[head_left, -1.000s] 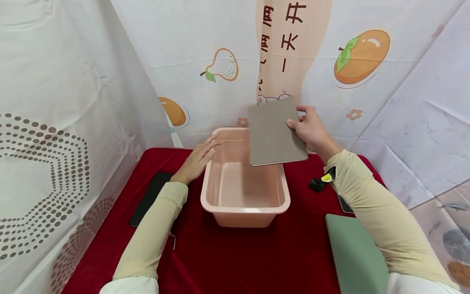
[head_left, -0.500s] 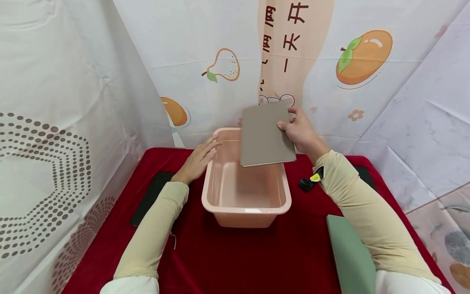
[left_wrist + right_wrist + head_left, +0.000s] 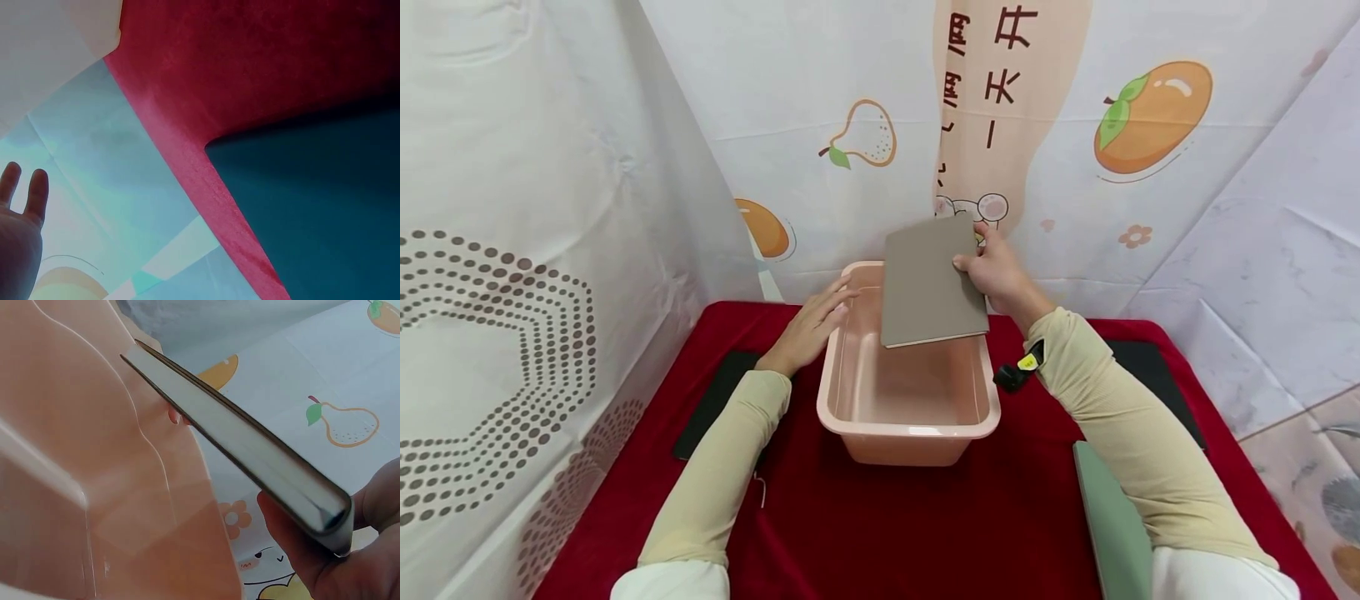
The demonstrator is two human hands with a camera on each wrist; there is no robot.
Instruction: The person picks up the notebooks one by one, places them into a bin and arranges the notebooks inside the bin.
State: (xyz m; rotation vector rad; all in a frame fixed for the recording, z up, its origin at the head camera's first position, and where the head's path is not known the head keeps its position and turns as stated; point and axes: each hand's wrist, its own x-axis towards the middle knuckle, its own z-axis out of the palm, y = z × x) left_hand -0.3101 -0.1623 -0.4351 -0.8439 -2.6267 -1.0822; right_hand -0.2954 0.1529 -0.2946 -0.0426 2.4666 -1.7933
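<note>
A grey-brown hardcover notebook (image 3: pixel 928 283) is pinched along its right edge by my right hand (image 3: pixel 996 271), thumb on the near cover. It hangs tilted over the far part of a pink plastic basin (image 3: pixel 910 431). In the right wrist view the notebook's page edges (image 3: pixel 237 437) face the camera, and fingers and thumb clasp its spine end beside the basin wall (image 3: pixel 106 456). My left hand (image 3: pixel 811 327) rests with extended fingers at the basin's left rim. In the left wrist view only part of that hand (image 3: pixel 22 231) shows.
A green notebook (image 3: pixel 1112 525) lies at the right front, partly under the right arm. Dark flat items lie at the right (image 3: pixel 1157 379) and at the left (image 3: pixel 718 400) under the forearm. Red cloth (image 3: pixel 925 533) covers the table; printed curtains (image 3: pixel 775 100) enclose it.
My right hand has moved left with the notebook, bringing it further over the basin and slightly lower. The left hand stays at the rim. More of the dark item at right shows.
</note>
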